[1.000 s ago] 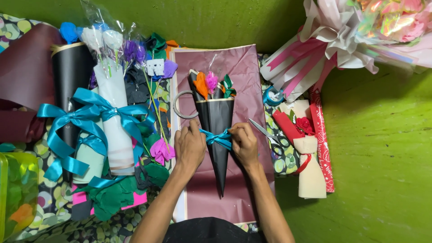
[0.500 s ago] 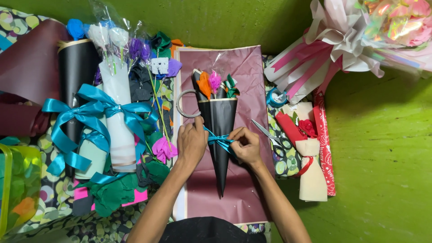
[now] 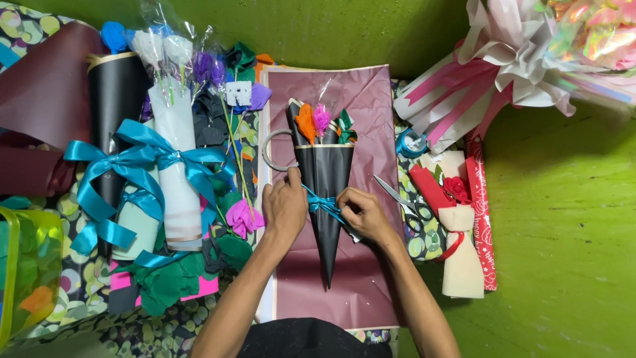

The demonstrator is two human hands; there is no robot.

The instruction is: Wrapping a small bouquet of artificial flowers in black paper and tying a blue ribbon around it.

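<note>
Right hand (image 3: 361,213) has slid lower; both hands pinch teal ribbon (image 3: 322,203) on black cone (image 3: 326,199), scissors (image 3: 397,197) beside.

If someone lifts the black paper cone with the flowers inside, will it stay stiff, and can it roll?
The black paper cone looks like thin rolled sheet, so it is probably light and would dent if squeezed. Its round tapered shape could roll in an arc when pushed. The flowers stand loose at the open top and may slip out if tipped. Both the left hand and right hand steady it at the teal ribbon.

Scissors (image 3: 397,197), tape roll (image 3: 270,150), big bow (image 3: 142,162)
</note>
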